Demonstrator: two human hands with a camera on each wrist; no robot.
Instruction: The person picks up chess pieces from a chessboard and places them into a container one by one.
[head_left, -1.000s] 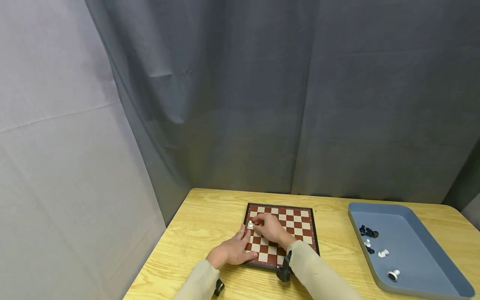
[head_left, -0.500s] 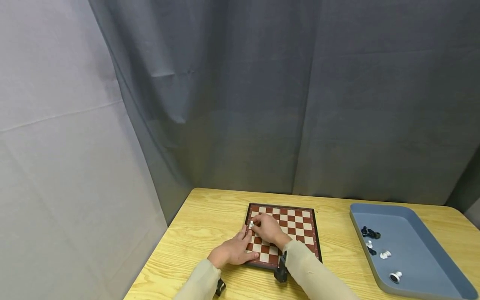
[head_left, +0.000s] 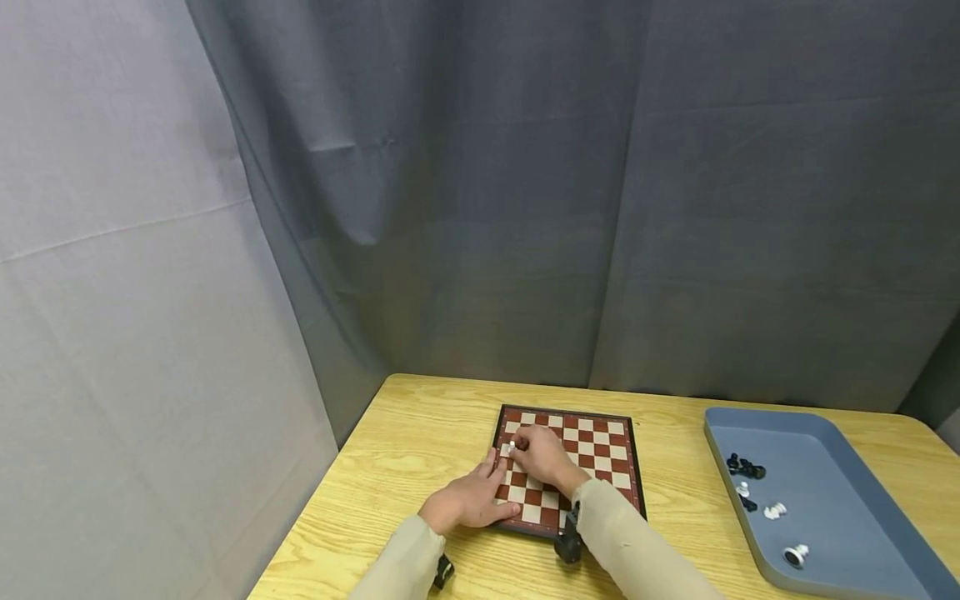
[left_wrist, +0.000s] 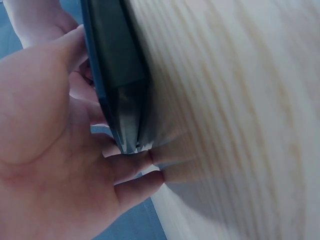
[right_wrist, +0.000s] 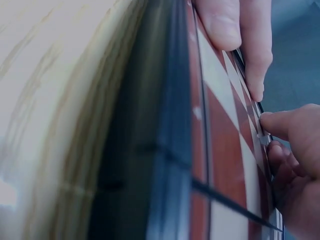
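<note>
A small white chess pawn (head_left: 512,447) stands near the left side of the red-and-white chessboard (head_left: 604,451). My right hand (head_left: 546,455) pinches it between thumb and fingertips, which cover part of it in the head view. In the right wrist view, those fingers of the right hand (right_wrist: 302,145) are low over the squares. My left hand (head_left: 472,498) rests at the board's near left corner, thumb on the squares and fingers spread along the left edge. From the left wrist view, some fingertips of the left hand (left_wrist: 75,140) touch the wooden table beside the board's dark side.
A blue-grey tray (head_left: 832,500) sits on the table (head_left: 420,433) at the right. Inside it lie several black pieces (head_left: 746,468) and a few white ones (head_left: 776,510). A grey curtain (head_left: 480,250) hangs behind the table, with a paler one (head_left: 135,333) to the left.
The right fingers now cover more of the pawn, which has barely shifted on the board. The left hand stays at the board's edge. The whole head view has moved slightly.
</note>
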